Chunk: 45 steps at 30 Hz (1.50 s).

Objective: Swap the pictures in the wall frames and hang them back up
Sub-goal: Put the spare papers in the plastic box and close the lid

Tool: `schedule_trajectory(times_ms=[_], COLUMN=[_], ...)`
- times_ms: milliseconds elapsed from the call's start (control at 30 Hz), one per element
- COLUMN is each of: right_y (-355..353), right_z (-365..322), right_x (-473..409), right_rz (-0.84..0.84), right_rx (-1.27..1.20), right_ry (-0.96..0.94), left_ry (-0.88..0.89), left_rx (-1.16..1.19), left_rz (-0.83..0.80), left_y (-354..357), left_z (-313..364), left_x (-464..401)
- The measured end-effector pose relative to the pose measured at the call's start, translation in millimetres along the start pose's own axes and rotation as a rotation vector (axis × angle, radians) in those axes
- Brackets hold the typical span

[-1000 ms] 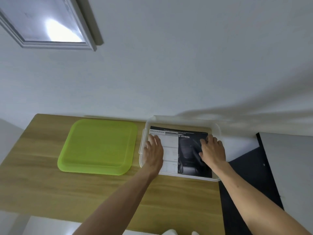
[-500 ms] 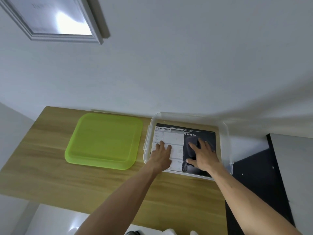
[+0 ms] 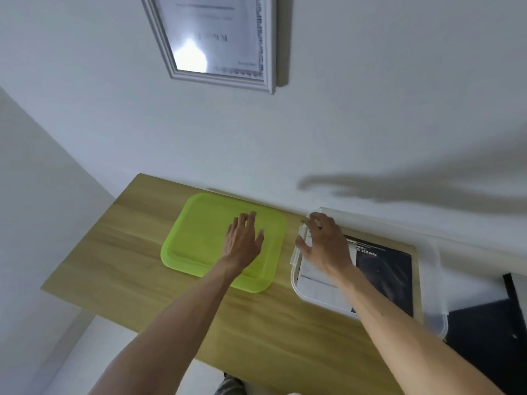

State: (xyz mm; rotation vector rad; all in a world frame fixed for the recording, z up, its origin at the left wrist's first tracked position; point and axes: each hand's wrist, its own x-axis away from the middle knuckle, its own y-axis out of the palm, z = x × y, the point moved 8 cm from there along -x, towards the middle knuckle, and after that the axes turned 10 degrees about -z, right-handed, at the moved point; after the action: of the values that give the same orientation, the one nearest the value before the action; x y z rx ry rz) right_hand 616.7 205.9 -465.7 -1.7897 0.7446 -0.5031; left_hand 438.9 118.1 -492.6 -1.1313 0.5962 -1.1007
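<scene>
Left hand (image 3: 242, 240): fingers straight, flat over green lid (image 3: 199, 238), gripping nothing | Right hand (image 3: 322, 243): fingers loosely spread at clear box (image 3: 296, 269) corner, grip unclear | Picture (image 3: 382, 275) lies inside box on wooden table (image 3: 128, 252) | Silver frame (image 3: 268, 52) hangs on wall

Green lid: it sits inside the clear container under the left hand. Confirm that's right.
Not right. The head view shows the green lid lying on the wooden table, beside the clear container, not inside it. The left hand is over it.
</scene>
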Motion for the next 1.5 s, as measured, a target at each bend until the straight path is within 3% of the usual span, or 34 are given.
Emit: schedule_trajectory(times_ms=[67,133,233,433,767,933,1200,1500], right_y=[10.5,35.3,75.2,130.1,164.2,164.3,130.9,33.9], right_z=[-28.5,-57.6,-74.6,-69.0,-51.6,-61.1,-54.8,9.1], right_x=[-9.5,-20.7,-27.6,-18.4,-9.7,-10.5,-11.2,18.3], right_rz=[-0.049,-0.211,-0.440,-0.615,-0.445,-0.422,-0.355,-0.213], right_rx=[0.005,0.002,0.024,-0.098,-0.681,-0.733,-0.768,-0.608], right_ry=[-0.022,0.029,0.180,0.513,0.930,0.943,0.822,0.654], left_ry=[-0.113,-0.211,-0.305,-0.461,-0.628,-0.714,-0.705,-0.568], left_rx=[-0.002,0.007,-0.008,0.043,0.387,0.500,0.655,0.671], left_rz=[-0.034,-0.070,-0.156,-0.283,-0.277,-0.328,-0.143,-0.063], left_y=[-6.6,-14.3,-16.1,-3.4,-5.7,-3.4,-22.4,-49.2], left_z=[-39.4,-82.3,-132.0,-212.8,-285.1,-306.5,-306.3,-175.7], left_x=[-2.5,-2.0,0.0,2.8,4.3,7.3,26.8,7.2])
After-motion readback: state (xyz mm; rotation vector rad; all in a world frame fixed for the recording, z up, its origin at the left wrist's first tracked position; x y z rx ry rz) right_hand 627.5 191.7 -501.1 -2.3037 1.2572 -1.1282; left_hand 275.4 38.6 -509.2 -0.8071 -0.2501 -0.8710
